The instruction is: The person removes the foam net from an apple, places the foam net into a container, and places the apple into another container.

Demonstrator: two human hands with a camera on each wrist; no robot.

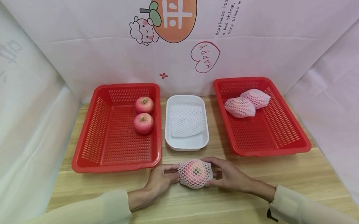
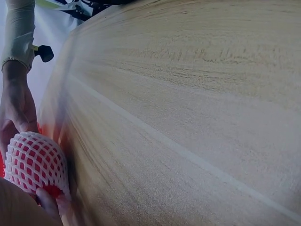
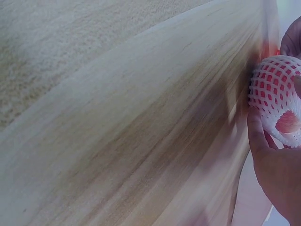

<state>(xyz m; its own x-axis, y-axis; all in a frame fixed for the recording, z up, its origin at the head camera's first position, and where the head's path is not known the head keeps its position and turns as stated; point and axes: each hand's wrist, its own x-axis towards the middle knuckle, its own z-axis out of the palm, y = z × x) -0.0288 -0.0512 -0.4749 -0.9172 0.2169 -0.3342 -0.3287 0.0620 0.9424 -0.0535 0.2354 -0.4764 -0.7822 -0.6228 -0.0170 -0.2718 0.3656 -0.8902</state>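
1 net-sleeved apple (image 1: 195,173) sat between the curved, part-open fingers of the left hand (image 1: 161,179) and right hand (image 1: 230,176), which gripped its sides, with a white tray (image 1: 187,147) of foam nets (image 1: 187,121) beyond the fingertips, flanked by a left basket (image 1: 117,144) of 2 bare apples (image 1: 144,124) and right basket (image 1: 253,139) of 2 netted fruits (image 1: 240,107).

- Netted apple (image 1: 195,175): pinkish red under white diamond mesh.
- Bare apples (image 1: 143,124): pinkish red, unevenly blushed.
- Baskets (image 1: 116,146): bright red, slotted pattern.
- Tray (image 1: 187,146): plain white.
- Foam nets (image 1: 187,123): white, mesh pattern.
- Table (image 1: 220,210): light brown, streaked wood grain.
- Backdrop cloth (image 1: 105,58): white, orange fruit print (image 1: 188,4), red heart outline (image 1: 205,57).
- Sleeves (image 1: 81,213): cream.
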